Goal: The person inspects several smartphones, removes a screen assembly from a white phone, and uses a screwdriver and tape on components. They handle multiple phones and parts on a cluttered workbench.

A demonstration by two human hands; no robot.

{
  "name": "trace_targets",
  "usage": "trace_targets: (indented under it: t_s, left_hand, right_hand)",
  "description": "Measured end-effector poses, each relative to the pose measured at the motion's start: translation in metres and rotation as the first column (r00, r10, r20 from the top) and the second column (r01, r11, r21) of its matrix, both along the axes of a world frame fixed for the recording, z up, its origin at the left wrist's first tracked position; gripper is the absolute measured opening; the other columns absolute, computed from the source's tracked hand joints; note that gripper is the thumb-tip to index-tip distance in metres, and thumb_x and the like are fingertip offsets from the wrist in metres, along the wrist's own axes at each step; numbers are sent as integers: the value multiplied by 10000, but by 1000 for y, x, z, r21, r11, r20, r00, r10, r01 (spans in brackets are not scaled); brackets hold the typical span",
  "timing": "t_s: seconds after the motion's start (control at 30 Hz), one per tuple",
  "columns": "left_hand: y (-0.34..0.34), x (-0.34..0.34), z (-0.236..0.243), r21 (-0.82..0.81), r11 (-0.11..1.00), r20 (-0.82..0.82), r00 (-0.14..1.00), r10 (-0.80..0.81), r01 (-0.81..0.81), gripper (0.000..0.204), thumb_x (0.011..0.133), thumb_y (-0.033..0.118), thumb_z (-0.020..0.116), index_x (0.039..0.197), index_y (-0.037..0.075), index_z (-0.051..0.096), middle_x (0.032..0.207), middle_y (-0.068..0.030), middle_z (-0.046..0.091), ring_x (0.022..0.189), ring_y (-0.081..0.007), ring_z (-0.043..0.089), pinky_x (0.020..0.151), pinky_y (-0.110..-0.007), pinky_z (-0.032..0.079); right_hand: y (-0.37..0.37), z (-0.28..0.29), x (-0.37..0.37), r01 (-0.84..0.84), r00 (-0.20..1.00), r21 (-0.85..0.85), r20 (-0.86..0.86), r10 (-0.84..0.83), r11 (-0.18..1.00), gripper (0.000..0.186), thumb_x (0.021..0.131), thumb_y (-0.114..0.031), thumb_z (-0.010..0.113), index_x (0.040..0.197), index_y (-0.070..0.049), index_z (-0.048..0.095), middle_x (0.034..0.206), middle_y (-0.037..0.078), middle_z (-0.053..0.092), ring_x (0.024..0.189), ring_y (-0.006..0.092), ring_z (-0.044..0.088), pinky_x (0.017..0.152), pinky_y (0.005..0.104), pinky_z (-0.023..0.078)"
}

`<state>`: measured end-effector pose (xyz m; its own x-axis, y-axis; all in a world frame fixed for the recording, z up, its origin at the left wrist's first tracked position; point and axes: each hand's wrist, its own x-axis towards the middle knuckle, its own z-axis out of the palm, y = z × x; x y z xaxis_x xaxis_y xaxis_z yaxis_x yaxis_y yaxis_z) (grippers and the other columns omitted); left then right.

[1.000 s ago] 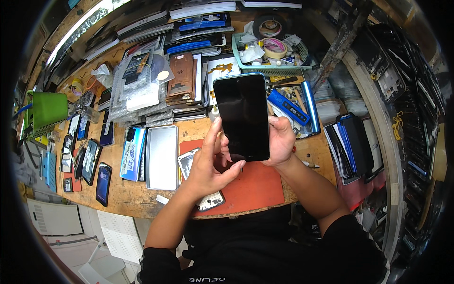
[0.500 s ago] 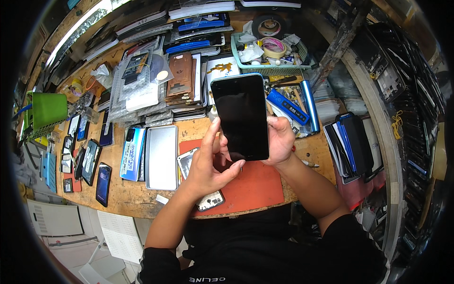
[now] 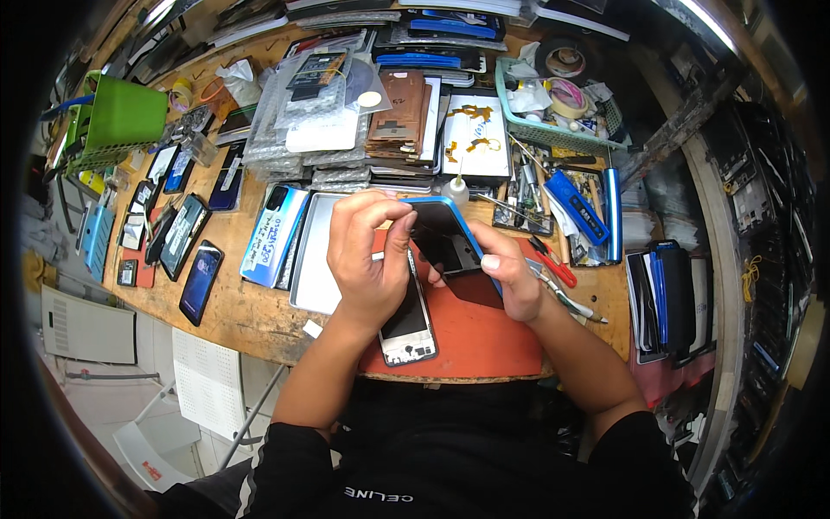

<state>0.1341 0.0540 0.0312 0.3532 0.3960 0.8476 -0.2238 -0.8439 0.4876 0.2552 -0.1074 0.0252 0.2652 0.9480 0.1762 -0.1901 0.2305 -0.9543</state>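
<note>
The phone (image 3: 448, 246) is clamped in right grip (image 3: 517, 277); left grip (image 3: 367, 255), at its corner, unclear.

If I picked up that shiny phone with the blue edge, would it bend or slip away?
Probably no bending: the phone, tilted in the right hand, looks flat and doesn't sag. It might feel slippery, because its dark front shows reflections. It could crack if dropped, since that glossy front looks like glass.
</note>
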Motion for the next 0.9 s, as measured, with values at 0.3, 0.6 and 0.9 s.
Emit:
trace_targets:
  t_s: [0.3,0.6,0.9]
  left_hand:
    - [2,2,1,-43,998,12,999,-53,53,170,879,-58,775,1023,10,714,984,-120,659,929,-258,682,823,-357,559]
    - [14,1,-4,-315,925,-109,960,-257,212,50,1007,16,642,1012,-1,595,984,-86,530,859,-196,535,758,-315,463]
    - [16,0,-3,-328,916,-126,950,-285,231,60,1020,39,643,1025,8,592,989,-79,526,866,-178,538,760,-300,464]
  right_hand:
    - [-2,0,1,-3,1000,6,23,3,1000,637,970,-363,466,1415,92,504,1194,133,634,1058,176,610,967,346,505]
    - [-2,0,4,-14,1000,-61,-16,13,998,667,962,-377,490,1446,83,484,1246,148,638,1074,185,630,969,349,514]
    - [-1,-6,5,20,1000,-25,-8,-20,999,588,979,-322,516,1438,44,482,1291,158,618,1077,184,635,966,340,517]
